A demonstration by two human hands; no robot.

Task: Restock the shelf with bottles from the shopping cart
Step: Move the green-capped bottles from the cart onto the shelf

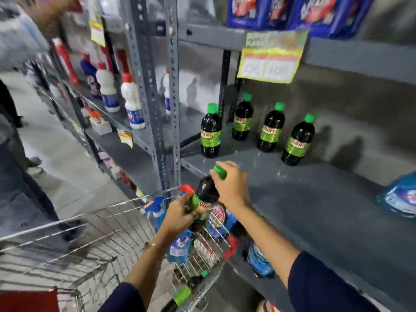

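Note:
A dark bottle [206,192] with a green cap and green label hangs above the wire shopping cart [74,224], just in front of the grey shelf [304,206]. My left hand [180,216] grips its labelled body from below. My right hand [231,183] wraps around its neck and cap. Several matching bottles [271,130] stand upright at the back of the shelf. Another dark bottle [183,294] lies in the cart's near corner among blue pouches [180,246].
A blue pouch [399,199] lies at the shelf's right edge. A yellow price tag [273,56] hangs from the shelf above, under blue packs [258,11]. White bottles [132,102] with red caps fill the left bay behind a perforated upright [171,104]. A person's legs [13,140] stand in the aisle at left.

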